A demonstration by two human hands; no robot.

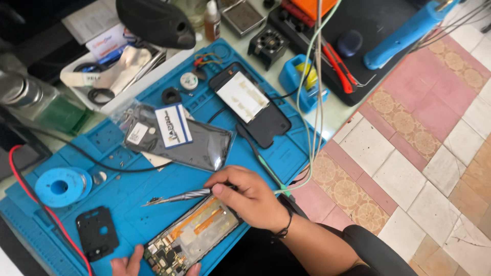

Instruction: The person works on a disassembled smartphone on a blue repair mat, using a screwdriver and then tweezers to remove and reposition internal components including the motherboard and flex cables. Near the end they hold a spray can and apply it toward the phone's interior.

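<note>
The right hand point(250, 197) grips a metal-tipped soldering iron point(179, 197) above the opened phone point(192, 237) on the blue mat point(133, 204), while the left hand point(128, 265), fingers spread, steadies the phone's lower end at the surface's edge.

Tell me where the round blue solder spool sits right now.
In the head view, the round blue solder spool lies at the left of the blue work mat, just above the small black plastic cover.

A blue solder spool point(62, 186), a black camera bezel point(97, 233), a second phone point(249, 104) and a blue glue gun point(406, 31) are seen around the counter point(335, 110).
</note>
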